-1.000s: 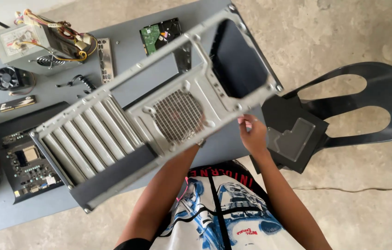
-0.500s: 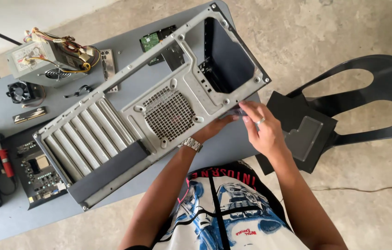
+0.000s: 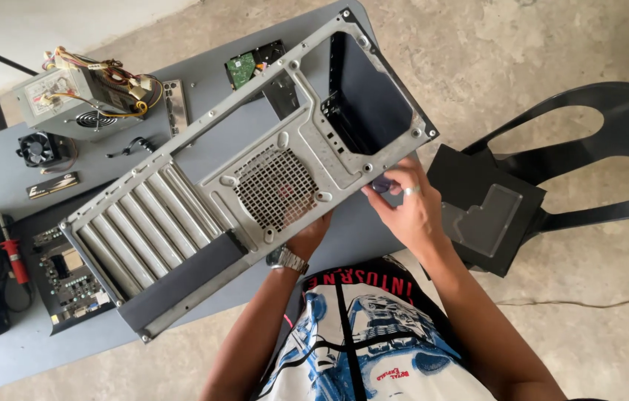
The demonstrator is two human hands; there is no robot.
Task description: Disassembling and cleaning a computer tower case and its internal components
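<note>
Both hands work at the near edge of the grey computer case (image 3: pixel 255 178), which lies tilted on the grey table (image 3: pixel 2 364) with its rear panel and fan grille facing up, so its screw holes are within reach; the left hand (image 3: pixel 307 236) is tucked under that edge beneath the grille, seemingly propping it, its fingers hidden so I cannot tell its grip. Further right, the right hand (image 3: pixel 407 204) pinches a small purple-handled tool (image 3: pixel 381 183) against the panel's corner, and the black side panel (image 3: pixel 485 208) rests on the black chair (image 3: pixel 611 156), out of the way.
</note>
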